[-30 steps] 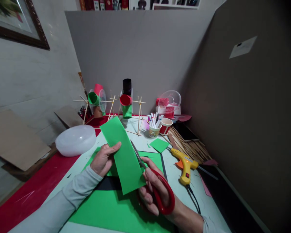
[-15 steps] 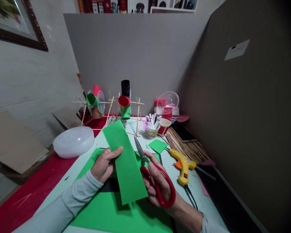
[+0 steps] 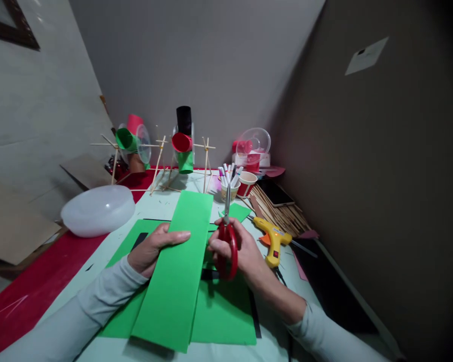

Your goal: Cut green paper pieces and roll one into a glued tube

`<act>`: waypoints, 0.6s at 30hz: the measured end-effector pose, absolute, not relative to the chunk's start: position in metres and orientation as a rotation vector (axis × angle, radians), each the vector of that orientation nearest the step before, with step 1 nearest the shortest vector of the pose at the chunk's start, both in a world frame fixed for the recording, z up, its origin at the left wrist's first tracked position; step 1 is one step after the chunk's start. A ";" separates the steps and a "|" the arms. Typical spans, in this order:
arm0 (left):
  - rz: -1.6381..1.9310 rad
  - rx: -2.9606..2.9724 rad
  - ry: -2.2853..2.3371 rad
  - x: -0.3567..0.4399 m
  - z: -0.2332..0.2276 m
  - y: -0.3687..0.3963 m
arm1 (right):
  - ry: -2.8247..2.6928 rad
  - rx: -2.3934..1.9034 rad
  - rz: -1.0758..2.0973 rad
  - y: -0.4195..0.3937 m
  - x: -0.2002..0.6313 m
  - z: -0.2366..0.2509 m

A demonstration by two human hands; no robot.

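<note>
My left hand (image 3: 151,250) grips a long green foam or paper strip (image 3: 177,271) by its left side, thumb flat on top. In my right hand (image 3: 241,246) is a pair of scissors (image 3: 227,241) with red handles, its blades together and pointing away from me. The scissors are just right of the strip, apart from it. Under both hands lies a larger green sheet (image 3: 226,317) with black pieces showing around and on it. A smaller green piece (image 3: 238,212) rests beyond my right hand.
A yellow hot glue gun (image 3: 274,240) lies to the right, near wooden sticks (image 3: 283,213) and a phone-like black slab (image 3: 275,193). Behind stand a cup of markers (image 3: 229,192), a red cup (image 3: 247,184) and two stick frames holding coloured tubes (image 3: 183,143). A whitish translucent bowl (image 3: 98,211) sits left.
The strip has swung so its near end points toward me and to the left. My right hand has turned the scissors upright, and their blades have closed. The view has tilted downward.
</note>
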State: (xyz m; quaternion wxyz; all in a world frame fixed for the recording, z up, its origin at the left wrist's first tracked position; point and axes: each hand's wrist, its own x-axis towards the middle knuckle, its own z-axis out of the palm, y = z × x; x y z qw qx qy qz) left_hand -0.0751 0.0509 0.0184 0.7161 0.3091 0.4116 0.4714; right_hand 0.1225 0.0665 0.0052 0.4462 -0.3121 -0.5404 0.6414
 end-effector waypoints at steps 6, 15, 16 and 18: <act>0.907 0.951 0.959 -0.065 0.012 0.044 | -1.243 -0.820 1.549 0.061 0.120 0.003; 1.388 2.478 1.284 -0.090 0.007 0.064 | -0.939 -0.737 1.710 0.070 0.125 0.000; 1.356 2.612 1.208 -0.090 0.006 0.063 | -0.939 -0.728 1.737 0.068 0.124 0.001; 1.347 2.708 1.017 -0.086 0.005 0.057 | -0.960 -0.713 1.796 0.064 0.122 0.002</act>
